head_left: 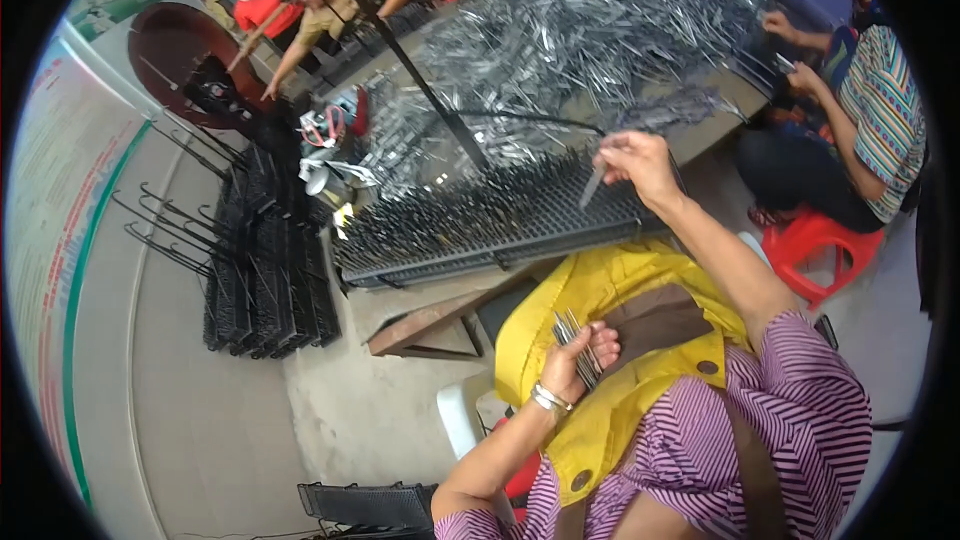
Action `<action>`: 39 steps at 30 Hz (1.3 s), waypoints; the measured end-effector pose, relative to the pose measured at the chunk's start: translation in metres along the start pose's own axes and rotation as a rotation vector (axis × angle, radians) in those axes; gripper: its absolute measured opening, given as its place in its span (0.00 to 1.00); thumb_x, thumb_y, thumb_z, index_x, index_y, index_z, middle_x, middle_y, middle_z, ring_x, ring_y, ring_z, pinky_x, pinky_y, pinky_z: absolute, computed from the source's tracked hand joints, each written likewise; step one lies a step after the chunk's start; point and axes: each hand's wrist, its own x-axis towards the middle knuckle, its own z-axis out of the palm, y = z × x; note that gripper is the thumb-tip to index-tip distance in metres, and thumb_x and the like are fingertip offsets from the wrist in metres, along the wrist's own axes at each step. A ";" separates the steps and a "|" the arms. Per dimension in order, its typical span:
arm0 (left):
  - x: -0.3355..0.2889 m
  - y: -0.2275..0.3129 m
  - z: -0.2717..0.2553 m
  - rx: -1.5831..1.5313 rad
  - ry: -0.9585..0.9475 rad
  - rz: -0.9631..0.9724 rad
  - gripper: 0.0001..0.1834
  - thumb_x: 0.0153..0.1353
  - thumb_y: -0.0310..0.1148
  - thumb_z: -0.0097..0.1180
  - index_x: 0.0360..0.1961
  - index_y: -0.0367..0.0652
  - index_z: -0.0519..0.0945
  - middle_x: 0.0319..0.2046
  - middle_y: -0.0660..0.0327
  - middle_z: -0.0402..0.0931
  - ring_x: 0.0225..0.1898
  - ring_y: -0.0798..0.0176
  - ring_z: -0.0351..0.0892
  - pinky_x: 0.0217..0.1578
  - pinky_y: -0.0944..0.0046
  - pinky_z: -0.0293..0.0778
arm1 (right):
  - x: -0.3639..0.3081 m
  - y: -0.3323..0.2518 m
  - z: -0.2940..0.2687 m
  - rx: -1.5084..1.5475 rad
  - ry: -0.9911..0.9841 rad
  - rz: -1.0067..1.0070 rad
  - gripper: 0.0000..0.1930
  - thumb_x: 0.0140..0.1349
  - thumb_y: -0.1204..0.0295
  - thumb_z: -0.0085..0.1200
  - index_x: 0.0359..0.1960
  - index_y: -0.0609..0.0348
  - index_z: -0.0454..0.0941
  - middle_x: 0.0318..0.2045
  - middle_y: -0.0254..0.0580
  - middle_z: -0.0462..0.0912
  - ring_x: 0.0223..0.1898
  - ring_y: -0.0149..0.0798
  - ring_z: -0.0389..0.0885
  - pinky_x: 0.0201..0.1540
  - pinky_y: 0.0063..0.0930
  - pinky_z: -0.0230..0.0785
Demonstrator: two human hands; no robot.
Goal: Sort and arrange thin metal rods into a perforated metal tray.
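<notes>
In my lap, my left hand (572, 368) is closed round a bundle of thin metal pieces (566, 325), whose ends stick out past the thumb. My right hand (642, 162) is raised over the right part of a black mesh rack (585, 215). Between its thumb and fingers it pinches a slim, pale grey strip (592, 190), tilted with the lower end close to the mesh; I cannot tell whether they touch. Dense rows of dark, thin pieces (430, 220) stand upright in the rack's left and middle part. Bare holes show at its right.
Behind the rack, a big heap of shiny metal pieces (600, 30) covers the table. A thin black post (405, 60) rises beside it. Stacked black racks with hooks (265, 250) stand at left. A co-worker sits at right on a red stool (820, 258); others work at far left.
</notes>
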 end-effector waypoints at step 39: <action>-0.002 0.013 0.013 -0.005 0.125 0.016 0.15 0.59 0.34 0.44 0.41 0.33 0.68 0.33 0.52 0.74 0.31 0.57 0.76 0.33 0.61 0.74 | 0.024 0.018 0.037 -0.290 -0.157 -0.391 0.06 0.53 0.77 0.52 0.33 0.61 0.77 0.28 0.33 0.80 0.30 0.21 0.77 0.30 0.12 0.69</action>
